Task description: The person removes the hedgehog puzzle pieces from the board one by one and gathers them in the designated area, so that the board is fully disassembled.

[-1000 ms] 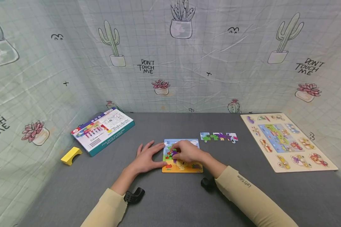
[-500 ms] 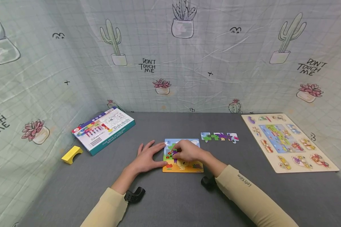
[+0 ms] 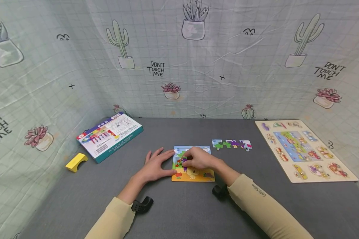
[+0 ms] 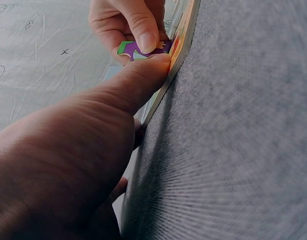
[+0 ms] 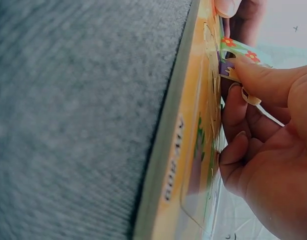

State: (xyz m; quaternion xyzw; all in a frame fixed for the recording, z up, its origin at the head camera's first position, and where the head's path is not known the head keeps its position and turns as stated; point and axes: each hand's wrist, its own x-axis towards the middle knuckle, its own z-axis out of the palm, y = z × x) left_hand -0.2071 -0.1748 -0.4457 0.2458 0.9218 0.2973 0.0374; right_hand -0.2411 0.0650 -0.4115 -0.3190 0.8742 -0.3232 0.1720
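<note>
A jigsaw puzzle board (image 3: pixel 179 178) with a blue top and an orange lower part lies flat in front of me. My left hand (image 3: pixel 152 169) rests along its left side, fingers spread, with fingertips at the upper left and the thumb at the lower left edge. Over the board, my right hand (image 3: pixel 201 158) pinches a puzzle piece (image 4: pixel 127 50) between thumb and fingers. Purple and green show on that piece in the left wrist view. Seen from the right wrist, a tilted puzzle piece (image 5: pixel 236 47) with red flowers stands up from the board at the right thumb.
Several loose puzzle pieces (image 3: pixel 234 143) lie just beyond the board's upper right. A wooden picture board (image 3: pixel 293 172) is at the far right. To the left are a flat toy box (image 3: pixel 119 144) and a yellow arch block (image 3: pixel 75 161). Patterned cloth walls (image 3: pixel 197 73) enclose the table.
Both hands keep nearly the same pose over the puzzle board, the right one still pinching the piece. The whole head view has shifted slightly.
</note>
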